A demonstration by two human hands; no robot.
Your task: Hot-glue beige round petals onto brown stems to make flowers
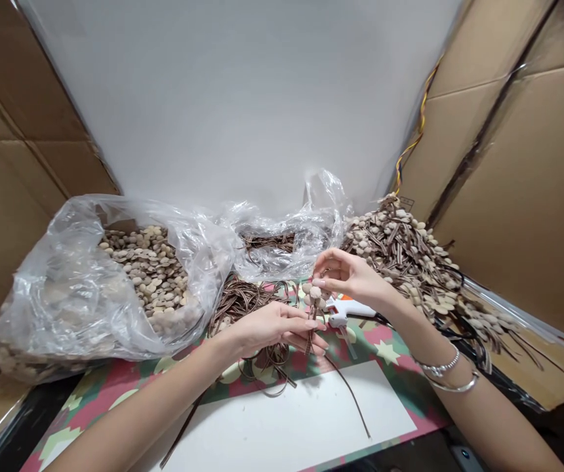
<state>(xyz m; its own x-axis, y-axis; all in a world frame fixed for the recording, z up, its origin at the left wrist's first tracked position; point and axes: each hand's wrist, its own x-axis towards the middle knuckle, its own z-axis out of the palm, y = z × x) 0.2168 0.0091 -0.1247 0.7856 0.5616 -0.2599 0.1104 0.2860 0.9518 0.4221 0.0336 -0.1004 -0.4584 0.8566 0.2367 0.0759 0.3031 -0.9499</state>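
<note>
My left hand (284,324) grips the thin brown stems of a small artificial sprig between thumb and fingers, over the front of the table. Pale beige round pieces cluster at the top of this sprig (315,294), which stands roughly upright. My right hand (348,274) is at the sprig's top, its thumb and fingers pinched together right by the beige pieces. Whatever lies between those fingertips is too small to make out. Just behind and below the right hand, a white and orange glue gun (353,307) lies on the table.
A plastic bag (65,295) of beige discs stands at left. Brown stems (242,298) lie in a loose heap mid-table, with another bag (267,262) behind. Sprigs are piled (400,255) at right. A white board (302,419) lies in front. Cardboard walls (523,183) flank the table.
</note>
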